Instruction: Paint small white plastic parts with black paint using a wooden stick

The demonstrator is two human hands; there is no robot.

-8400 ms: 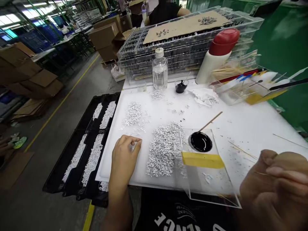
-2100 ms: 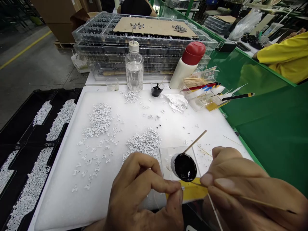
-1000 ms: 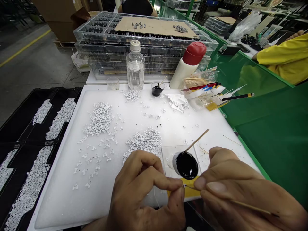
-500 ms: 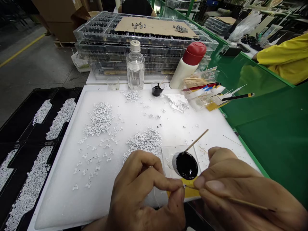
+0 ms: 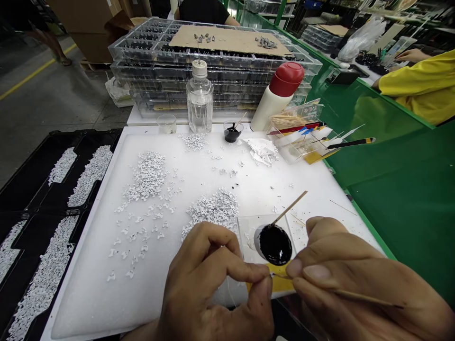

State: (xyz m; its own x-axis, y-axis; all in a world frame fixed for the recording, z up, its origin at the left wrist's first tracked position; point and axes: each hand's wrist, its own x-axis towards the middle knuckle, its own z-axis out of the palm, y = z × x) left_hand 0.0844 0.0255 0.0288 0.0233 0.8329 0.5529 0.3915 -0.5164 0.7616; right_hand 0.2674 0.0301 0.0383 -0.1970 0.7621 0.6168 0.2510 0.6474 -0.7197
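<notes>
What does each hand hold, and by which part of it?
The left hand pinches a tiny piece; where, I cannot tell. The right hand holds a stick near its tip.

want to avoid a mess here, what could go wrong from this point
The right hand looks close to the open cup of black liquid; a bump might spill it or knock the leaning wooden stick.

The tiny white piece is pinched at the fingertips of the left hand, so it could slip or get smudged by the thin stick.
</notes>
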